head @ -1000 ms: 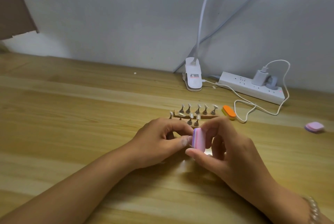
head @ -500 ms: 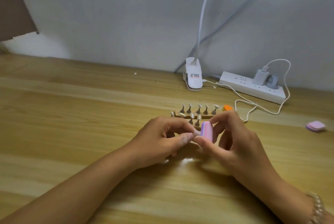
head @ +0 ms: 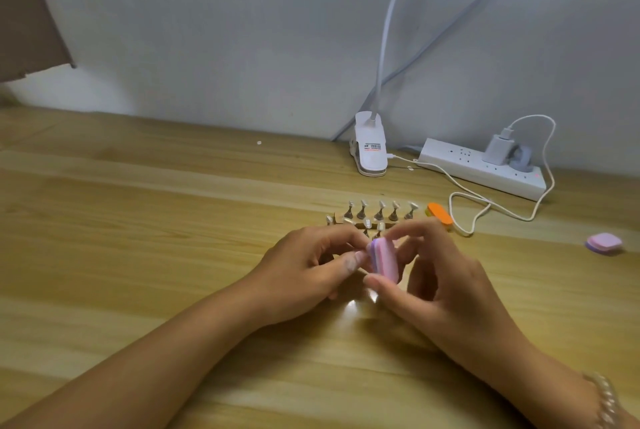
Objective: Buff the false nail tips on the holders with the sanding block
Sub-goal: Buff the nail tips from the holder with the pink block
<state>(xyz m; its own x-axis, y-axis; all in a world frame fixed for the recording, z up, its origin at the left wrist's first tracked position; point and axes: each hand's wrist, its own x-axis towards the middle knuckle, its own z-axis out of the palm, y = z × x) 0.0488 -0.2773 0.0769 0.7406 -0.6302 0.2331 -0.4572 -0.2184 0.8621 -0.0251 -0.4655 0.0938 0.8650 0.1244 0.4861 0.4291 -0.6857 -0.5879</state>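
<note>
Back comes the block (head: pixel 384 260), down and toward the person from where it was half a second ago, and the orange block (head: pixel 440 214) behind the knuckles shows more of itself.

Over on the left, the left hand (head: pixel 304 269) sits low over the table (head: pixel 138 221), fingers curled in, thumb tip right up against the block's left edge. What those fingers pinch is hidden, so I can't tell.

Centre stage is the pink-and-purple block, up on edge, tilted, clear of the table and just in front of the holders (head: pixel 379 212). The right hand (head: pixel 446 286) has it pinched, thumb below and forefinger on top, with a beaded bracelet (head: pixel 606 401) on that wrist.

Behind the hands the holders stand in a row, each with a pale tip on top; a nearer few are partly hidden by fingers. Against the wall stands a white clamp (head: pixel 370 148), then the strip (head: pixel 481 169) with a charger plugged in. Far right, a pink pad (head: pixel 604 242) lies alone.
</note>
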